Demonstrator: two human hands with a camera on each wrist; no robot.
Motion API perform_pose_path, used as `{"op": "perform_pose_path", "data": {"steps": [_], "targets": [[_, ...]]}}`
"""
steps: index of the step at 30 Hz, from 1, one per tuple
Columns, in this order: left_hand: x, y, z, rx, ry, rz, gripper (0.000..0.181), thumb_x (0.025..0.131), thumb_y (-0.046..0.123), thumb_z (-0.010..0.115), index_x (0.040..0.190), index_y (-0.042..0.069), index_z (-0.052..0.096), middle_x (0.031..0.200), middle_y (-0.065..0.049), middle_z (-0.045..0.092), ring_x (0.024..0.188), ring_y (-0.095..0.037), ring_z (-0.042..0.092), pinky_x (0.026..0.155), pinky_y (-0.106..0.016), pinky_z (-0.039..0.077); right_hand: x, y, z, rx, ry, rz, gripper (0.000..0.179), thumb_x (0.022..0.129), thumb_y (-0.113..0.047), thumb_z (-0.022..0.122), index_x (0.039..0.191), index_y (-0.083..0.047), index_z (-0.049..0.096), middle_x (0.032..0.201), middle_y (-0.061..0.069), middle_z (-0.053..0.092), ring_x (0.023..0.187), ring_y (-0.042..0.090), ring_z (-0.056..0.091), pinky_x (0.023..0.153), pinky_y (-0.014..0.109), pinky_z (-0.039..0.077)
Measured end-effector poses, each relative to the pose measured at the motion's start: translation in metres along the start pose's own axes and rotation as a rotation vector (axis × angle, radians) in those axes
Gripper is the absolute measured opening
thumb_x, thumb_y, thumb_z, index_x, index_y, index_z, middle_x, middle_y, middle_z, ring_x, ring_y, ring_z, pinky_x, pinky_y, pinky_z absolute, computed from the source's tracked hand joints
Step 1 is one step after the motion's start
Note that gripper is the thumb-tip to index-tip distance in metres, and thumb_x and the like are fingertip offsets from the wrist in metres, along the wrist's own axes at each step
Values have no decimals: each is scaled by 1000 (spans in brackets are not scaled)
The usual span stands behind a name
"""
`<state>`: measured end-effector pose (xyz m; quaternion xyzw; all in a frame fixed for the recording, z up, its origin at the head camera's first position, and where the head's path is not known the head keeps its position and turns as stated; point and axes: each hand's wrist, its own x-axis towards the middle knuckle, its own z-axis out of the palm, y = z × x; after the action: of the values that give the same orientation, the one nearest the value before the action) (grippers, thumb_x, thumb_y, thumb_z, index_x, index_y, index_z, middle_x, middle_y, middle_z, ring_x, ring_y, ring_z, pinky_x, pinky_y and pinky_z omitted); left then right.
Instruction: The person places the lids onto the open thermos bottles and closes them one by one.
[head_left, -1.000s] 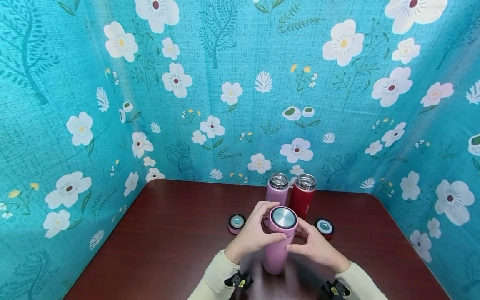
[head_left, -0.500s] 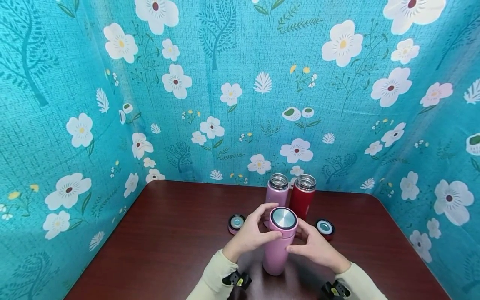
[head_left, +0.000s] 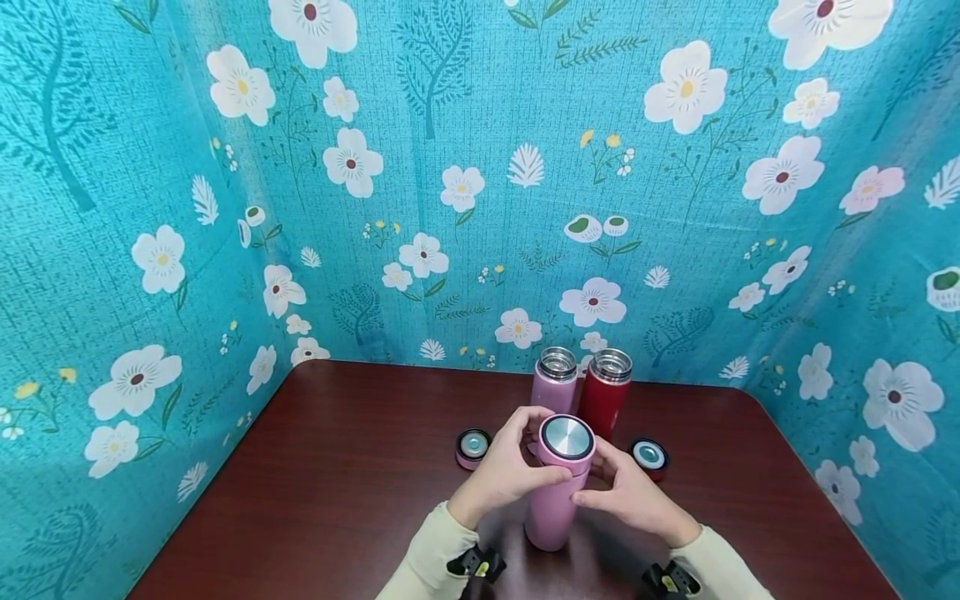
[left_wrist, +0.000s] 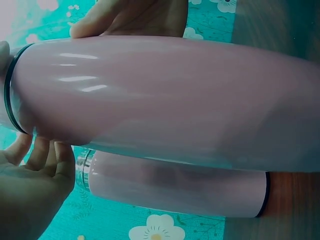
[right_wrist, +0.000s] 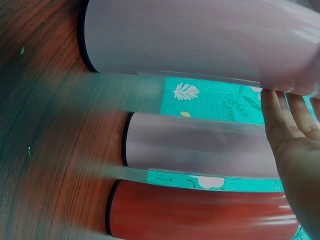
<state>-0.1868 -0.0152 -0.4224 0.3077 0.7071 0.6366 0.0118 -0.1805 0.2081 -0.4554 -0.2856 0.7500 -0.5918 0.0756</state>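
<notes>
A pink thermos bottle [head_left: 551, 512] stands upright on the dark wooden table, its pink lid [head_left: 567, 437] with a silver top seated on the neck. My left hand [head_left: 506, 471] grips the lid from the left, thumb in front and fingers behind it. Lower down, my right hand [head_left: 637, 492] holds the body from the right, thumb across the front. In the left wrist view the left fingers [left_wrist: 42, 160] curl at the black ring below the lid. The right wrist view shows the right fingers [right_wrist: 290, 112] against the far side of the body.
Behind stand a lilac thermos bottle [head_left: 555, 385] and a red one [head_left: 605, 396], both lidless with bare steel mouths. A pink lid [head_left: 473, 446] lies upside down to the left, a red-edged lid [head_left: 649, 456] to the right. A flowered turquoise cloth [head_left: 465, 233] hangs around the table.
The left thumb and fingers shift slightly around the lid, the thumb going left and then back right. The right hand and the bottle stay in place.
</notes>
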Motion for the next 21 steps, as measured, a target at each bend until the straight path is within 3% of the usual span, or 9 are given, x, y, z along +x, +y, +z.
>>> {"op": "perform_pose_path", "data": {"steps": [6,11,16,21], "targets": [[0,-1,-4,-37,-54,-8,62,80,29,75,133,17,44,117,5,56,100,-12,54,85,-36,49,-1,-1,0,6,-1,16,69,85,-3,67,145,-9,32,136,18,47,115,19,55,87,31,49],[-1,0,-5,-20,-71,35,71,81,34,73,138,9,40,122,2,54,103,-13,53,87,-35,48,-1,-3,1,1,3,18,69,85,-4,67,144,-9,32,136,17,48,115,18,55,87,31,49],[-1,2,-1,18,-21,41,76,77,28,78,138,8,39,121,2,53,105,-12,52,88,-31,46,-2,0,0,-12,9,-16,69,84,-1,68,144,-7,33,135,12,50,116,18,55,89,30,47],[-1,3,3,48,35,13,68,73,24,82,128,14,43,113,4,53,102,-11,52,85,-29,47,-1,1,0,-8,5,-28,68,84,0,67,143,-6,34,134,7,52,116,18,55,90,29,47]]}}
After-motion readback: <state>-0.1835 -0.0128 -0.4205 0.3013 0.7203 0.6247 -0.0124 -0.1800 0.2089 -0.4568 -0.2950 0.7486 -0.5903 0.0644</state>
